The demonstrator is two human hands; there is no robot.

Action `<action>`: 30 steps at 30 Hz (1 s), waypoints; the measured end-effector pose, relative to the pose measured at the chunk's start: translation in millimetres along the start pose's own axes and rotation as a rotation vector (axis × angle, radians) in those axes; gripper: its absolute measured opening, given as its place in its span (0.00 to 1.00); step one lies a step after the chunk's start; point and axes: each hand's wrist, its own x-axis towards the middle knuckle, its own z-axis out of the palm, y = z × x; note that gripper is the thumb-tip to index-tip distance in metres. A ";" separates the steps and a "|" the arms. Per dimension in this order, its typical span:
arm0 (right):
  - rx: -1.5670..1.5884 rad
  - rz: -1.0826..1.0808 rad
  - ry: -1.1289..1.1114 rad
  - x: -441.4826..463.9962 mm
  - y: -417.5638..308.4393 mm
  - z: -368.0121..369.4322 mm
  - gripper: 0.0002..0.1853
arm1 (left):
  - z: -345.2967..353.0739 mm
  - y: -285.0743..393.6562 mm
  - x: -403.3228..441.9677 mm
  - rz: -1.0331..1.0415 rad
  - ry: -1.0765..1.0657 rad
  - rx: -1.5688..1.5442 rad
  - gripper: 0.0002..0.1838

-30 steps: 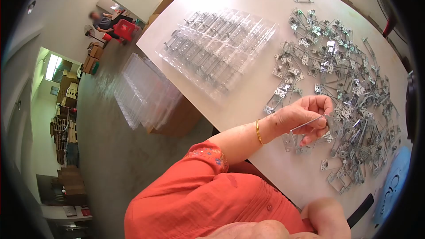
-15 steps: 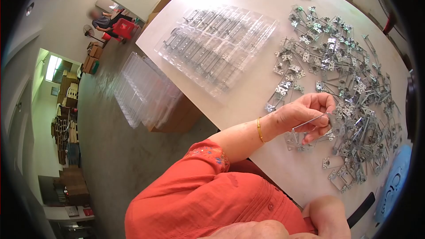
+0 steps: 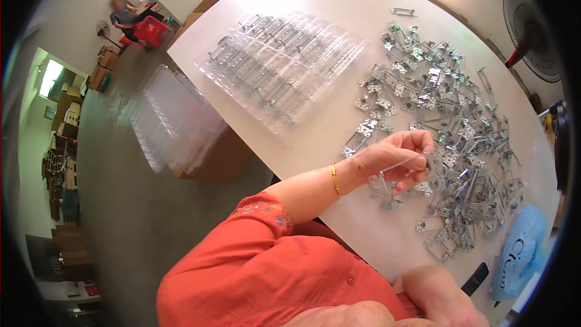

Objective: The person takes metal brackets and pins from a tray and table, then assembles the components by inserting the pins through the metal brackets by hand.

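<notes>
My left hand [image 3: 402, 156], with a gold bracelet at the wrist, is closed in a pinch on a metal bracket piece [image 3: 394, 167], a thin rod with a small plate at its end. Just beyond the fingers spreads a pile of similar metal brackets [image 3: 466, 175], thin rods with pierced plates. Some lie loose under the hand. My bare right arm [image 3: 433, 293] shows at the bottom edge, and its hand is out of sight. On the far left of the table, a clear plastic tray [image 3: 284, 124] holds rows of these brackets.
The white table [image 3: 327, 191] has a diagonal near edge. Clear trays [image 3: 175, 121] are stacked on a cardboard box left of it. A blue plastic bag [image 3: 517, 254] and a dark phone-like object [image 3: 475, 278] lie right. A fan [image 3: 532, 36] stands behind; a seated person [image 3: 124, 18] is far off.
The whole view has shifted, so the table and my left hand appear further left. My left hand keeps its pinch on the bracket piece. More of the fan and blue bag shows.
</notes>
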 end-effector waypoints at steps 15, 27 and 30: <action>-0.423 1.172 -0.544 -43.4 56.8 83.5 0.06 | -27.1 21.4 5.9 0.217 -0.061 -0.296 0.04; -0.391 0.989 -0.984 -34.4 49.0 89.0 0.09 | -6.0 0.3 2.7 0.129 0.028 -0.061 0.07; -0.390 0.966 -1.027 -40.4 55.7 93.4 0.07 | -6.6 2.7 5.0 0.123 0.081 -0.058 0.06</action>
